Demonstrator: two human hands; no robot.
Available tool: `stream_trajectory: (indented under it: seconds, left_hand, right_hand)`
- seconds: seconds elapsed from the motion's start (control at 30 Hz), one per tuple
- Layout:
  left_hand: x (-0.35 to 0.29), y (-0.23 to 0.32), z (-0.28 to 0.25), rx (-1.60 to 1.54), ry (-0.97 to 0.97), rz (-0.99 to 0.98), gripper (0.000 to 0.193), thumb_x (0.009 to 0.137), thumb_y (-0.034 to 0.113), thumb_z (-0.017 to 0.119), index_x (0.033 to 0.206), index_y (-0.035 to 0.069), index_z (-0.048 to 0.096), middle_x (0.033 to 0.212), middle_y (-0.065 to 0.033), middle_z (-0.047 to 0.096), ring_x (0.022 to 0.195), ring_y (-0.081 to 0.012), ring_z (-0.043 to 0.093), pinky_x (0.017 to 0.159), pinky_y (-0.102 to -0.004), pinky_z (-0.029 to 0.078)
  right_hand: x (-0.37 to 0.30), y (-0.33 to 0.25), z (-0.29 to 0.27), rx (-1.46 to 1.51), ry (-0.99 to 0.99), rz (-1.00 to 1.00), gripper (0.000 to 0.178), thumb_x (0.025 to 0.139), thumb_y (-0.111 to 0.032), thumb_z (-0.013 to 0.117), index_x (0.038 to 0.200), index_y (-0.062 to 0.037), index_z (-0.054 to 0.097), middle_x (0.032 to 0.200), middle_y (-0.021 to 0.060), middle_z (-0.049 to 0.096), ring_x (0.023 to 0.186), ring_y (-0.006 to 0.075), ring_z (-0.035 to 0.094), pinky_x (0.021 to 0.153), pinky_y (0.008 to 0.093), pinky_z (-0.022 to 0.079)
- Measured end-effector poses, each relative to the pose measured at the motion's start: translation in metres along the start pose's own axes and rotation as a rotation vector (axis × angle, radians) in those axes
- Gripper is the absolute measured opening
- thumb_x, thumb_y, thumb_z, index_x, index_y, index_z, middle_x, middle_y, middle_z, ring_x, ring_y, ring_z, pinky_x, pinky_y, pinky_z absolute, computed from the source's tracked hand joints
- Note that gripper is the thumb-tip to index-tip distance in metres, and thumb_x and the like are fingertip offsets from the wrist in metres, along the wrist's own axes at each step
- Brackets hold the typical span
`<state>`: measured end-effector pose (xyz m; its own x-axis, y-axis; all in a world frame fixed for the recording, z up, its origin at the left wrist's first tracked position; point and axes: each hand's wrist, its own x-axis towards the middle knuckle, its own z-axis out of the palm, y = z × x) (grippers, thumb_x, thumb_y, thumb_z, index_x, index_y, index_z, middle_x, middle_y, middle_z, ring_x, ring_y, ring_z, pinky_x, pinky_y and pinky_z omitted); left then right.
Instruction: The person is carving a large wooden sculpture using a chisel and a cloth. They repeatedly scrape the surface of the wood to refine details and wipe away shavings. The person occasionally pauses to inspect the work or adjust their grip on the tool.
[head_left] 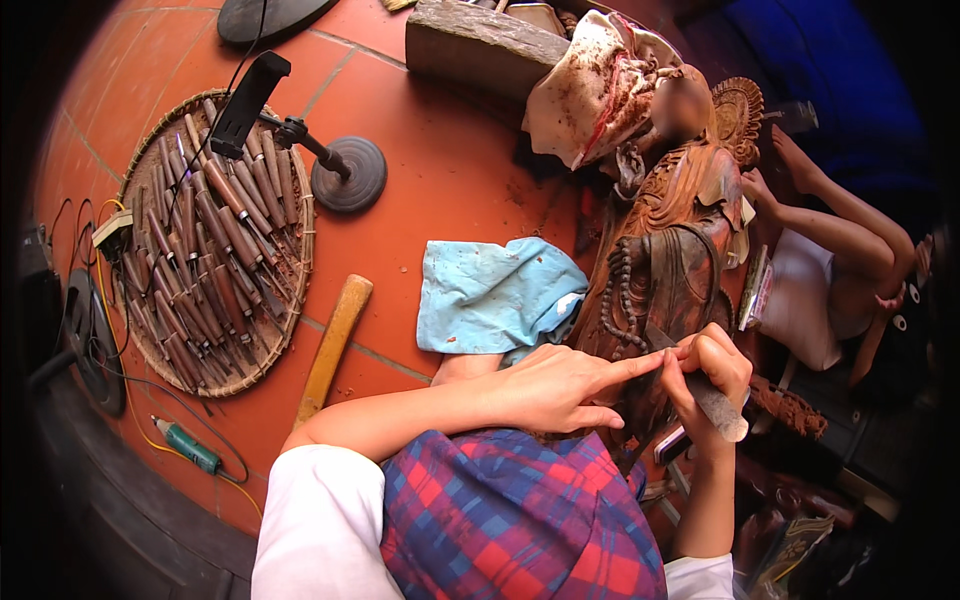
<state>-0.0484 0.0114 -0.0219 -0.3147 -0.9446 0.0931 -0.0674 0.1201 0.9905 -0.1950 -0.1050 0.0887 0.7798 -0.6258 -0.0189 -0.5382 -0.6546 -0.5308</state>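
A carved reddish-brown wooden figure (pixel 668 240), with a string of carved beads down its front and an ornate disc behind its head, lies close in front of me on the right. My right hand (pixel 712 375) is closed around a carving chisel (pixel 718 408); its pale, worn butt end sticks out below my fingers. The chisel's blade end slants up and left over the figure's lower part. My left hand (pixel 560 392) has its index finger stretched to the tool beside my right fingertips. Its other fingers hang loosely apart, and it holds nothing.
On the left a round woven tray (pixel 300 275) holds several brown-handled chisels. A phone stand (pixel 350 172), a wooden handle (pixel 338 335), a light blue cloth (pixel 480 295) and a green power tool (pixel 188 446) lie around. A stained cloth (pixel 590 90) touches a timber block (pixel 480 50). Another person's bare limbs (pixel 850 235) show right.
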Motion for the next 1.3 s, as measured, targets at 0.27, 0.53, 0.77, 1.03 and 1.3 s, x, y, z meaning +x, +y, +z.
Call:
stream_trajectory:
  seconds: [0.27, 0.53, 0.77, 1.03, 1.3]
  left_hand:
    - [0.0, -0.005, -0.002, -0.014, -0.032, -0.02, 0.08, 0.089, 0.039, 0.066, 0.155, 0.024, 0.022, 0.11, -0.0153, 0.066, 0.089, -0.036, 0.066, 0.069, -0.0436, 0.052]
    - [0.0, -0.004, 0.002, -0.038, 0.024, 0.035, 0.082, 0.087, 0.04, 0.067, 0.154, 0.022, 0.024, 0.094, -0.0141, 0.068, 0.082, -0.035, 0.066, 0.063, -0.0436, 0.051]
    - [0.002, -0.003, 0.002, -0.055, 0.029, 0.036, 0.082, 0.087, 0.039, 0.066, 0.154, 0.017, 0.024, 0.087, -0.0159, 0.066, 0.076, -0.0368, 0.065, 0.063, -0.0458, 0.049]
    - [0.002, 0.006, -0.007, -0.045, 0.017, 0.013, 0.083, 0.087, 0.037, 0.068, 0.154, 0.018, 0.024, 0.08, -0.0115, 0.066, 0.071, -0.0315, 0.066, 0.061, -0.0426, 0.049]
    - [0.001, -0.004, -0.002, -0.071, -0.004, 0.007, 0.081, 0.088, 0.043, 0.066, 0.154, 0.02, 0.025, 0.08, -0.0107, 0.065, 0.072, -0.0305, 0.065, 0.062, -0.0423, 0.049]
  right_hand:
    - [0.002, 0.0, 0.002, 0.022, 0.007, 0.001, 0.026, 0.073, 0.008, 0.07, 0.066, 0.001, 0.046, 0.071, 0.0103, 0.055, 0.06, 0.0183, 0.056, 0.056, 0.0282, 0.046]
    - [0.0, -0.002, 0.001, 0.018, 0.023, 0.039, 0.027, 0.071, 0.008, 0.069, 0.063, 0.0007, 0.044, 0.066, 0.0092, 0.052, 0.058, 0.0178, 0.055, 0.055, 0.0266, 0.043]
    - [0.001, 0.008, 0.001, 0.111, 0.041, 0.027, 0.024, 0.072, 0.009, 0.069, 0.067, 0.0011, 0.047, 0.066, 0.0085, 0.052, 0.059, 0.0166, 0.055, 0.057, 0.0278, 0.044]
    - [-0.002, 0.002, 0.006, 0.111, 0.127, 0.061, 0.025, 0.072, 0.009, 0.069, 0.065, 0.0006, 0.046, 0.065, 0.0081, 0.052, 0.059, 0.0166, 0.055, 0.057, 0.0271, 0.044]
    - [0.001, -0.002, 0.005, 0.056, 0.098, 0.07, 0.025, 0.072, 0.008, 0.068, 0.064, 0.001, 0.046, 0.064, 0.0086, 0.051, 0.058, 0.0169, 0.054, 0.056, 0.027, 0.042]
